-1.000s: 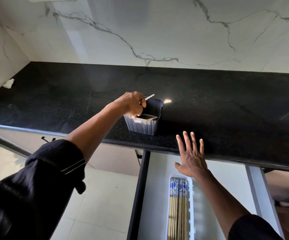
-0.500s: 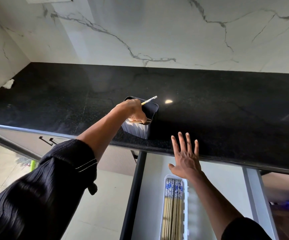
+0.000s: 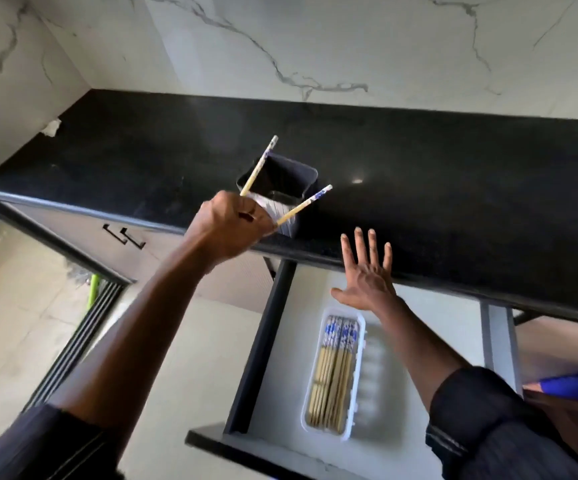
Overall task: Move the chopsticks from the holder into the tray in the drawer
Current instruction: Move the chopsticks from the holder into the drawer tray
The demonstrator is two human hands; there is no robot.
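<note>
My left hand (image 3: 230, 223) is closed around two wooden chopsticks (image 3: 303, 206) with blue-and-white tops, which splay apart above the fist. Just behind it the dark ribbed holder (image 3: 280, 178) stands on the black countertop near the front edge; its inside looks dark. Below, the open drawer (image 3: 280, 341) holds a white tray (image 3: 356, 375) with several chopsticks (image 3: 332, 368) lying side by side in its left part. My right hand (image 3: 367, 271) hovers flat with fingers spread over the drawer's back end, at the counter edge, holding nothing.
The black countertop (image 3: 453, 188) runs along a white marble wall. A small white scrap (image 3: 51, 127) lies in the far left corner. Cabinet handles (image 3: 124, 235) show under the counter on the left. A blue object (image 3: 575, 388) sits at the right edge.
My left hand has lifted out of the holder with two chopsticks and drawn back toward me. The camera view has tilted down, showing more of the drawer. My right hand stays spread.
</note>
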